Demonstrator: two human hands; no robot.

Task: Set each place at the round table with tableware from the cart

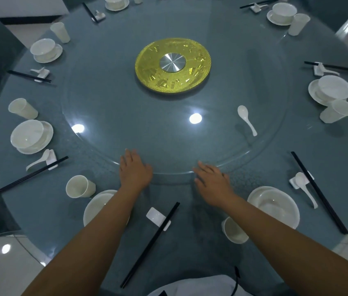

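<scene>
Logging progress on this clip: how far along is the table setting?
Mostly done: places round the table show bowls, cups, chopsticks and spoons on rests. In hand: left hand and right hand lie flat on the glass turntable. Left: the nearest chopstick rest lacks a spoon; a loose spoon lies on the turntable.

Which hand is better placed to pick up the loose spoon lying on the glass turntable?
The right hand. The spoon lies on its side of the turntable, straight ahead of it; the left hand would have to cross over.
</scene>
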